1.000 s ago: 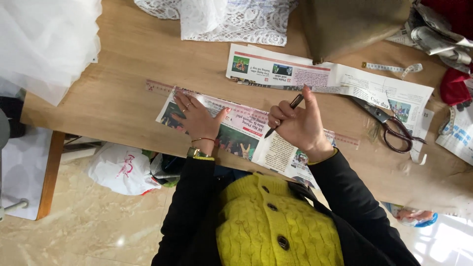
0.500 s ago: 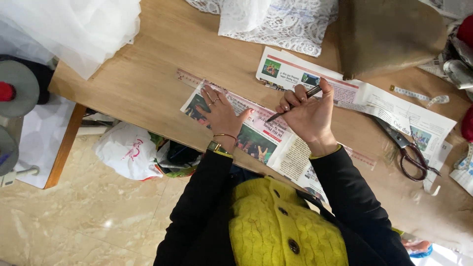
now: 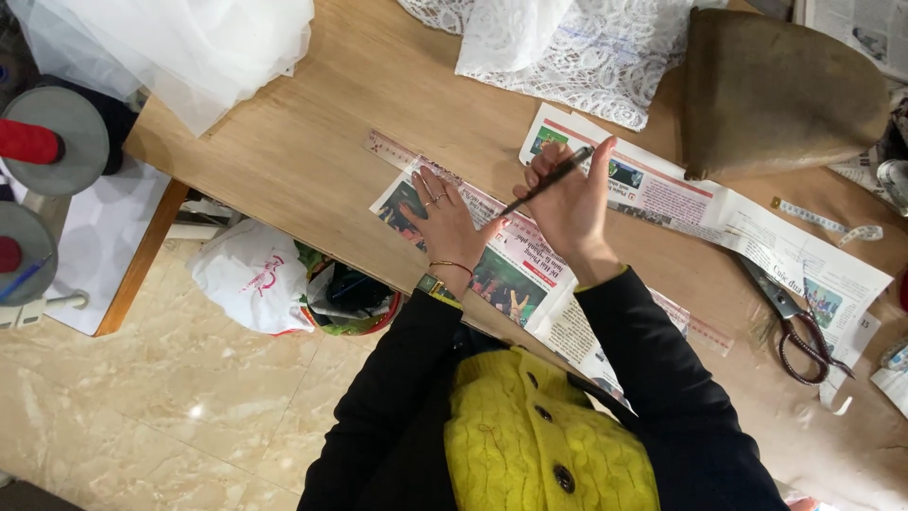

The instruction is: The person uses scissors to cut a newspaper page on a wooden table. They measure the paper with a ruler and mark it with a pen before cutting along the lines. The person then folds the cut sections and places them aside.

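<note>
Newspaper sheet [image 3: 501,274] lies at frame centre on the bench [image 3: 284,151] under a clear ruler [image 3: 397,151], left hand [image 3: 445,222] spread flat pinning it, right hand [image 3: 567,203] gripping a dark pen [image 3: 549,180] lifted clear; marking step judged underway, next stroke requiring pen lowered along the ruler edge.

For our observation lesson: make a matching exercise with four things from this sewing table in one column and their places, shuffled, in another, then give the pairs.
Things:
1. pen
2. scissors
3. lace fabric
4. ruler

Places:
A. lying by the far end of the long newspaper strip
B. under the left hand
C. held in the right hand
D. at the table's far edge

Pairs: 1-C, 2-A, 3-D, 4-B
</note>
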